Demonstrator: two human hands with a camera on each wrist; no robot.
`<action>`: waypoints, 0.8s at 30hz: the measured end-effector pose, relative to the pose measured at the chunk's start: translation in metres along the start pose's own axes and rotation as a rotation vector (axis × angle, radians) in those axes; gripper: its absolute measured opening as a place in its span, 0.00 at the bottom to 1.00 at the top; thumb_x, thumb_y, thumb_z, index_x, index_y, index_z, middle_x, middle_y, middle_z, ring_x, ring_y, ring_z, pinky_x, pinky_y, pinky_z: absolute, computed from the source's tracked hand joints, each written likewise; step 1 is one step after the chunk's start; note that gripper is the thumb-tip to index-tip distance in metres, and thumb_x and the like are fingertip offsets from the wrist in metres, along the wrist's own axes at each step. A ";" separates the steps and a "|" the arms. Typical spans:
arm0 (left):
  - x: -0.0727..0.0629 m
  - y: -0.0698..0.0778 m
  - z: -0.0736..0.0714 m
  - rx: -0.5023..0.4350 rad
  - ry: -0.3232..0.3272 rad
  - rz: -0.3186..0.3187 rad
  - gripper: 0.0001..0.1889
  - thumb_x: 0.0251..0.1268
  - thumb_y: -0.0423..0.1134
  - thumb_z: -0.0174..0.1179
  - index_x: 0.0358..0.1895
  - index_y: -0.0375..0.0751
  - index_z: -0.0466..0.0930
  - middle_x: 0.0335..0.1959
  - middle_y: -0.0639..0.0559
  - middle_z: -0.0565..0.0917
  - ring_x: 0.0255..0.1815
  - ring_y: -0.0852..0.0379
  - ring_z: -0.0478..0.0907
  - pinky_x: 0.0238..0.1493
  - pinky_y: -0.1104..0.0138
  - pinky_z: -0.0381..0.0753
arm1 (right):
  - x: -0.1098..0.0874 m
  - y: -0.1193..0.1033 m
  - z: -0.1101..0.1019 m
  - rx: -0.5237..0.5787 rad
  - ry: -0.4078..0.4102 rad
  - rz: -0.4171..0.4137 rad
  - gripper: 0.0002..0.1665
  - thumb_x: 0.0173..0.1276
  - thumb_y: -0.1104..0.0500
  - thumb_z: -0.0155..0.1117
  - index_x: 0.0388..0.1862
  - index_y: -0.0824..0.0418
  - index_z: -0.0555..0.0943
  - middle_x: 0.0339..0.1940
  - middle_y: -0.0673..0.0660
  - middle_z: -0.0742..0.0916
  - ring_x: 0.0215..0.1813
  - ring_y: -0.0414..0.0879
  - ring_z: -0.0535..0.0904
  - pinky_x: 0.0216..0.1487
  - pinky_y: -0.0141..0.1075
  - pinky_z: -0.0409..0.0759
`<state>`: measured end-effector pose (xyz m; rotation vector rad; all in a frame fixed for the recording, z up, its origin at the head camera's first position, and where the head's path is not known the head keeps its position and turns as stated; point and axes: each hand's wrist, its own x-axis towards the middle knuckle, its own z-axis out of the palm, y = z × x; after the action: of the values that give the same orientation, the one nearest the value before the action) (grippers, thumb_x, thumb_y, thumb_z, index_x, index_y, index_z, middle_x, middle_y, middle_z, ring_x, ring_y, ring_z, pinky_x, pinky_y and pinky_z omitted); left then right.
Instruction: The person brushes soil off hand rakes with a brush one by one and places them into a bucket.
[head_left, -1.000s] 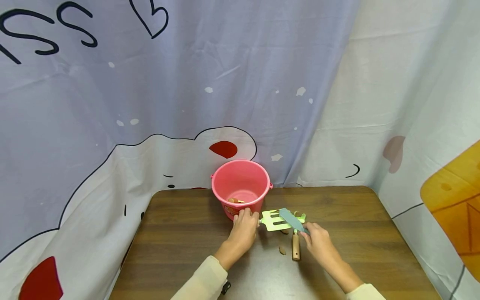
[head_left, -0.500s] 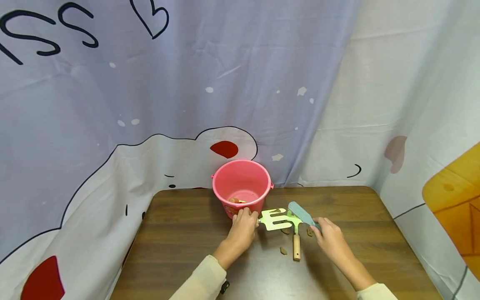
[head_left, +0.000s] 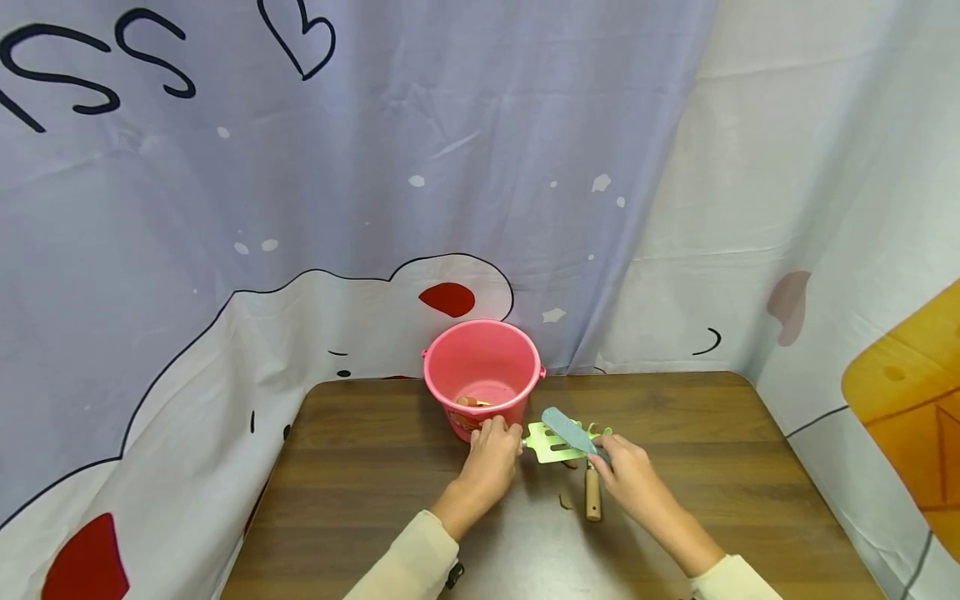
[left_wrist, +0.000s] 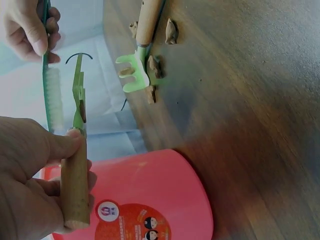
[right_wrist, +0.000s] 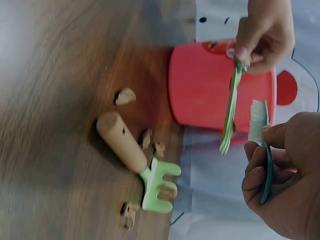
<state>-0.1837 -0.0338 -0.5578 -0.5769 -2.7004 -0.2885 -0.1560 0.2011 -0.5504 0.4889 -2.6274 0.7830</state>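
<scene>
Fork [head_left: 542, 444] with slotted green head, found clamped by its wooden handle [left_wrist: 75, 192] in the left hand [head_left: 491, 458], just before the pink bucket [head_left: 480, 350]. Noted long axis running rightward from that grip, roughly parallel to the far edge of the wood-grained worktop [head_left: 337, 517], tines toward the right hand [head_left: 628, 475]. Found teal-backed brush [head_left: 564, 427] pinched in the right hand, slanted toward the far left corner, above the fork head. Observed pale bristles [right_wrist: 256, 120] turned to the fork, a gap between in both wrist views. Judged this crossing the governing relation: left hand nearer the neck, right hand nearer the tine tips. Recorded three-pronged rake [right_wrist: 134, 157] lying on the worktop, handle toward the near edge, nearer the right hand. Saw brown bark-like pieces [left_wrist: 171, 31] scattered around it. Could not tell whether any rested on the fork. Sited bucket by the far edge, left of its middle; left unidentified small items [head_left: 471, 402] inside.
</scene>
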 end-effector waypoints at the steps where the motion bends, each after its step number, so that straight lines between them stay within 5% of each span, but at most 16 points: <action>1: 0.000 0.001 0.000 0.006 0.000 0.001 0.08 0.58 0.36 0.71 0.33 0.44 0.80 0.32 0.49 0.77 0.37 0.49 0.76 0.33 0.61 0.68 | 0.001 -0.002 0.002 0.000 0.003 -0.009 0.09 0.61 0.69 0.74 0.40 0.68 0.83 0.34 0.58 0.87 0.35 0.47 0.85 0.33 0.38 0.85; 11: 0.001 0.008 0.002 0.025 -0.023 0.004 0.08 0.58 0.38 0.71 0.35 0.45 0.80 0.34 0.49 0.77 0.39 0.50 0.75 0.34 0.62 0.67 | -0.001 -0.007 0.022 -0.066 0.030 -0.037 0.10 0.59 0.68 0.76 0.37 0.67 0.83 0.33 0.60 0.88 0.36 0.54 0.87 0.36 0.46 0.86; 24: -0.001 0.002 0.000 0.007 0.010 0.009 0.09 0.56 0.34 0.71 0.33 0.44 0.79 0.33 0.50 0.77 0.37 0.50 0.75 0.33 0.63 0.66 | -0.004 0.008 0.012 -0.101 0.033 0.039 0.10 0.60 0.68 0.75 0.38 0.68 0.83 0.29 0.59 0.84 0.30 0.51 0.85 0.29 0.44 0.83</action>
<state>-0.1816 -0.0323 -0.5583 -0.5842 -2.6876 -0.2786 -0.1588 0.2009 -0.5652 0.3953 -2.6375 0.6609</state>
